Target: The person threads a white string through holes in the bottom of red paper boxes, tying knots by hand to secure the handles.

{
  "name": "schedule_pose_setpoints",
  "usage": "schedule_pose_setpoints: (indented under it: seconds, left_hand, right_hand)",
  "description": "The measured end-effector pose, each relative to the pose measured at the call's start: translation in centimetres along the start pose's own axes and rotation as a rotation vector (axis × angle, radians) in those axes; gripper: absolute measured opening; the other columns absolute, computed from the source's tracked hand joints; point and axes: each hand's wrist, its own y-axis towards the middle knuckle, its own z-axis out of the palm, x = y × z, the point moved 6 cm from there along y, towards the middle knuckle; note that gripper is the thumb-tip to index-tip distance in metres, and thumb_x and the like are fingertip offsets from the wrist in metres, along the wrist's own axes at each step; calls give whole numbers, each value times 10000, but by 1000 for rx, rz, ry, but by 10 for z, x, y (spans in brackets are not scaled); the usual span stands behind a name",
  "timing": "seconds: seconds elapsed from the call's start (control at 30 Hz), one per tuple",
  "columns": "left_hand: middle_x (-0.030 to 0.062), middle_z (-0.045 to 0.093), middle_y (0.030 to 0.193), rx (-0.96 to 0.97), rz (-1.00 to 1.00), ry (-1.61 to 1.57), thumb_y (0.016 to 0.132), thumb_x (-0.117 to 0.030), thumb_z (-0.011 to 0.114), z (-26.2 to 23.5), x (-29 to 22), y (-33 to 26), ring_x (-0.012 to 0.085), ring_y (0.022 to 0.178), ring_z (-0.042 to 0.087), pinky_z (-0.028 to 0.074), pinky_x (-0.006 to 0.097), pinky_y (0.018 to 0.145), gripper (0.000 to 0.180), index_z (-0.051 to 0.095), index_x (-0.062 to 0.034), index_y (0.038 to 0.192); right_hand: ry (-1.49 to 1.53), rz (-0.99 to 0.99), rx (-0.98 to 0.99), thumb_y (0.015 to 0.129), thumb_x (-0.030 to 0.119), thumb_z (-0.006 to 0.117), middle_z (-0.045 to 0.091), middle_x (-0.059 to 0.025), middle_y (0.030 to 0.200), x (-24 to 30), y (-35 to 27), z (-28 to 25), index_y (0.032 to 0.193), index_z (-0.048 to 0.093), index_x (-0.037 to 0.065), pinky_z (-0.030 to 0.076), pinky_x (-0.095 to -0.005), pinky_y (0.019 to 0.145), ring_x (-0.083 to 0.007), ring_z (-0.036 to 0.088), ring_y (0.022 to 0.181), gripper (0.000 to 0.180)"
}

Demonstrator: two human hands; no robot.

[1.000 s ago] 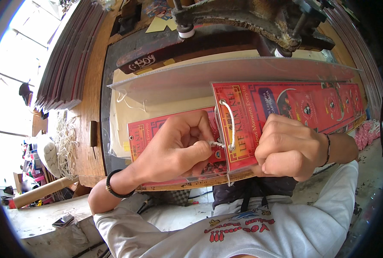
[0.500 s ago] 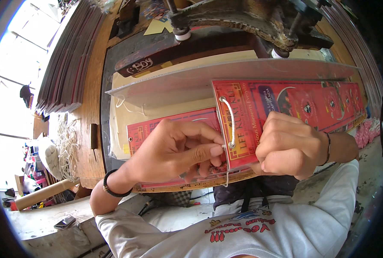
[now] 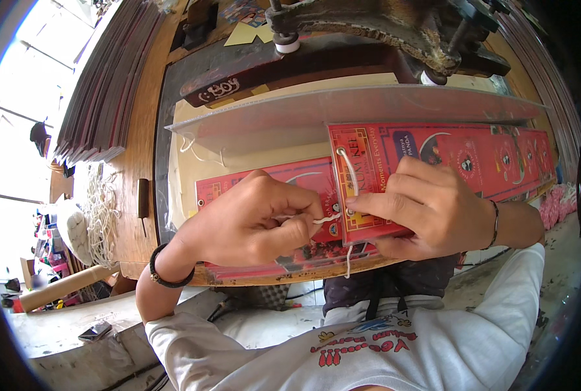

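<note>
- Pinching a thin white cord (image 3: 326, 218) between thumb and curled fingers, the left hand (image 3: 254, 221) is closed on the cord's end just left of the lower punched hole of a red printed cardboard sheet (image 3: 434, 153).
- The right hand (image 3: 427, 208) lies closed over the near left corner of that red sheet, fingers folded on top and the forefinger tip touching the lower hole, pressing the sheet down against the stack.
- The cord runs as a loop between the upper hole and the lower hole on the sheet's left edge, and a short tail hangs below the sheet's near edge, over the front of the bench.
- The red sheet rests on top of a stack of similar red printed cardboard sheets (image 3: 238, 189), which stick out to the left beneath the left hand.
- Under the stack lies a pale cream board (image 3: 251, 150), and behind it a long grey metal plate (image 3: 342, 107) crosses the wooden workbench (image 3: 140, 150).
- Above the plate sits a heavy, rusty iron press (image 3: 382, 26).
- A pile of dark flat sheets (image 3: 108, 85) leans at the bench's far left, with a bundle of loose white cords (image 3: 98, 208) near it.
- A black wristband (image 3: 163, 277) circles the left wrist, and a thin dark bracelet (image 3: 494, 225) the right.
</note>
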Motion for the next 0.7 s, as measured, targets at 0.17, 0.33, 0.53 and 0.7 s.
schedule_pose_setpoints:
  seconds: [0.17, 0.33, 0.53, 0.7]
  left_hand:
    - [71, 654, 710, 11, 48, 142, 825, -65, 517, -10, -1, -3, 95, 578, 610, 440, 251, 493, 209, 657, 61, 917]
    - [94, 652, 667, -212, -24, 138, 837, -116, 721, -5, -12, 2, 98, 527, 533, 429, 275, 488, 186, 700, 30, 951]
    - [116, 687, 738, -271, 260, 244, 845, -94, 756, 4, -10, 5, 126, 565, 608, 483, 277, 525, 181, 720, 23, 978]
    - [73, 707, 744, -278, 285, 216, 818, 27, 713, 2, -11, 3, 105, 569, 634, 477, 251, 487, 87, 735, 19, 902]
  right_hand:
    - [2, -3, 41, 666, 254, 798, 570, -6, 790, -1, 0, 1, 1122, 684, 93, 506, -319, 503, -172, 581, 749, 497]
    - [25, -26, -9, 679, 246, 794, 565, -3, 740, 0, -1, 1, 1133, 686, 93, 494, -316, 507, -168, 579, 691, 491]
    - [73, 5, -55, 722, 258, 782, 557, 2, 695, -1, 1, -5, 1172, 679, 87, 477, -317, 496, -166, 572, 637, 493]
    - [68, 23, -34, 748, 291, 776, 570, -6, 703, -1, 1, -5, 1178, 670, 74, 474, -314, 497, -165, 572, 627, 494]
